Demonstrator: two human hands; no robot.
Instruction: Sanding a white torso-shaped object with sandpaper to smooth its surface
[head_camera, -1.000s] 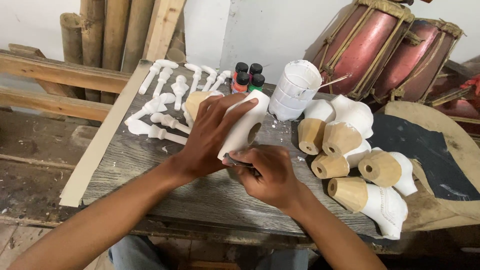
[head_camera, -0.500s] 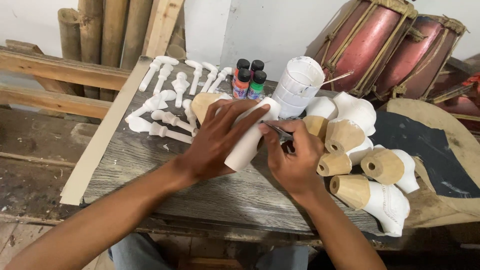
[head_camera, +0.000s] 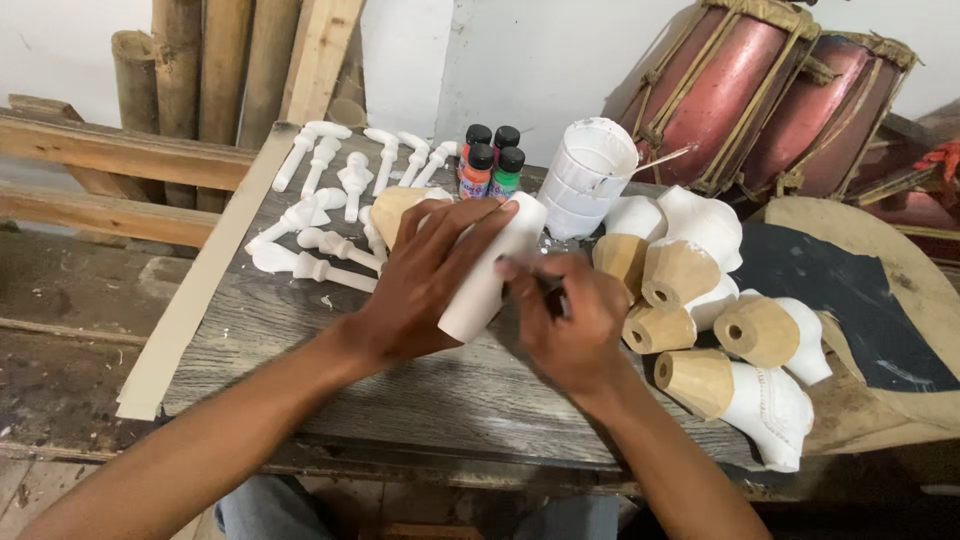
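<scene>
From the head view, my left hand (head_camera: 425, 285) is wrapped around a white-painted wooden cylinder (head_camera: 492, 268), fingers spread over its top, gripping it firmly just above the grey plank worktable (head_camera: 300, 330). My right hand (head_camera: 570, 320) is closed in a pinch on a thin brush or similar tool (head_camera: 535, 278); its tip is too blurred to name for sure, and it meets the cylinder's right flank.

To do this step well, I judge that the left hand should keep the piece steady and roll it a little at a time, so the tool works along a fresh strip each time, with light strokes running lengthwise and the fingers kept off any wet coat.

The cylinder's long axis runs on a diagonal: its flat near end points down toward me and to the left, its far end points up and right toward the white paint tub (head_camera: 588, 178). It is tilted, near end lower.

Around it: small paint bottles (head_camera: 492, 160) behind, white spindle pieces (head_camera: 330, 200) to the left, and half-painted carved wooden pieces (head_camera: 700, 300) crowded just right of my right hand.
</scene>
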